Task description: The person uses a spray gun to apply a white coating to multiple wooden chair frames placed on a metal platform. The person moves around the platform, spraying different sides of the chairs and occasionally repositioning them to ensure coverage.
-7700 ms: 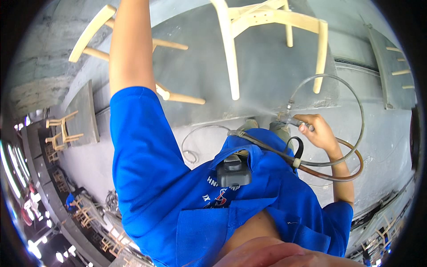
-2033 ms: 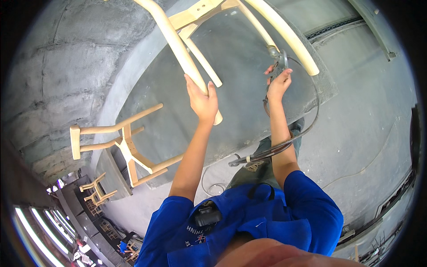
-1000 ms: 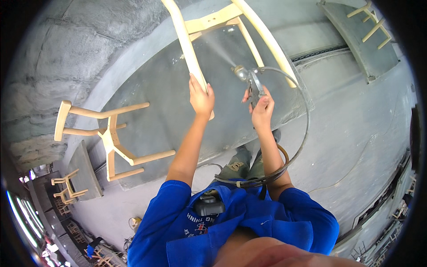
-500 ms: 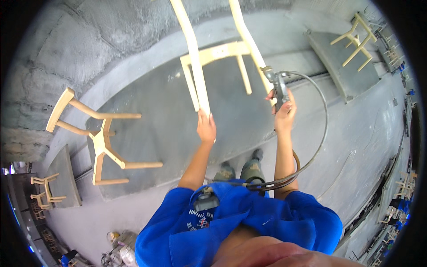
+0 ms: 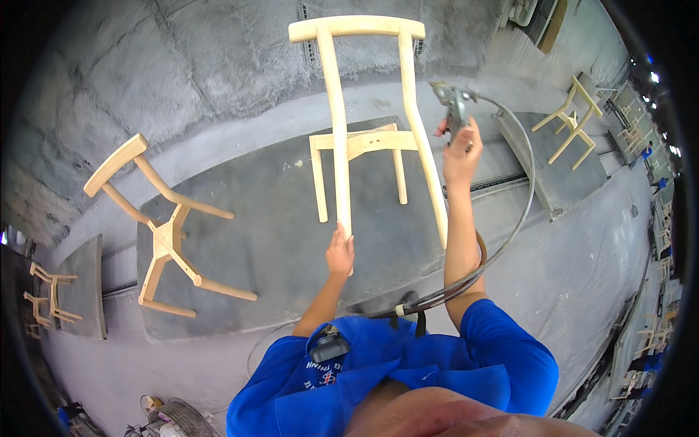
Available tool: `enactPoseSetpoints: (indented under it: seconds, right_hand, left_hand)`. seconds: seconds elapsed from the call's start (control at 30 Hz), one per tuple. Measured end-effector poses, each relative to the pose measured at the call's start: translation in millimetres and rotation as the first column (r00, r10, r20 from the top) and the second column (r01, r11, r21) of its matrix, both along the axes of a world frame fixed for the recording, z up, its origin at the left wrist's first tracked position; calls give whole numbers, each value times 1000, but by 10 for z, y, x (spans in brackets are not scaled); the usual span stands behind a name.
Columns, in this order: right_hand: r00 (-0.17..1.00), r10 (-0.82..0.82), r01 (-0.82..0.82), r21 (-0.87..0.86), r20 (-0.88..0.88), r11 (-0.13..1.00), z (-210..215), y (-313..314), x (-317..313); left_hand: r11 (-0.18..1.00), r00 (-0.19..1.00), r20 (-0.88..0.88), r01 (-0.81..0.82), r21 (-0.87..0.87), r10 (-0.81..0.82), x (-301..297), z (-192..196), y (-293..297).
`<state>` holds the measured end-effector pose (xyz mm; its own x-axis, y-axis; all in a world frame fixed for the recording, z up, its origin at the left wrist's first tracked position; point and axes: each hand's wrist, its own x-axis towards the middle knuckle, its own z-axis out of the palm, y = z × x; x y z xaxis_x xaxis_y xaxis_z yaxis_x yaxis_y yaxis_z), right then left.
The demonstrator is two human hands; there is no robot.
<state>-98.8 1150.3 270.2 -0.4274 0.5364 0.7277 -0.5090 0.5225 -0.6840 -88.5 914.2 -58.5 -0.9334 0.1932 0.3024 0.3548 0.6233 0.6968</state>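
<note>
A pale wooden chair frame without a seat stands in front of me, its curved top rail at the far end. My left hand is closed round the near end of its left long post. In my right hand is a metal spray gun, held up to the right of the frame's right post and apart from it. A grey hose loops from the gun back toward my right arm. Whether any spray leaves the nozzle I cannot tell.
Left of me another bare chair frame rests on the same dark grey board. More frames stand on boards at the far right and far left. A rough grey wall rises behind. Tangled equipment sits at lower left.
The view has tilted up, bringing the top rail into sight. The spray gun has moved from beside the frame's right post out to the right. My left hand keeps hold of the left post.
</note>
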Motion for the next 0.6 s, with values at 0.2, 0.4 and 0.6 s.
enactPoseSetpoints:
  seconds: [0.2,0.4,0.6]
  right_hand:
    - [909,369,-377,3,192,926,536,-570,-212]
    - [934,192,-193,-27,300,981,1191,-130,-222]
    - [949,-89,112,-59,303,992,1263,688,542]
  left_hand:
    - [1000,995,96,15,13,-16,172,-114,-84]
    - [999,972,231,-37,7,34,349,-302,-169]
    - [998,911,412,-45,33,28,476,-464,-244]
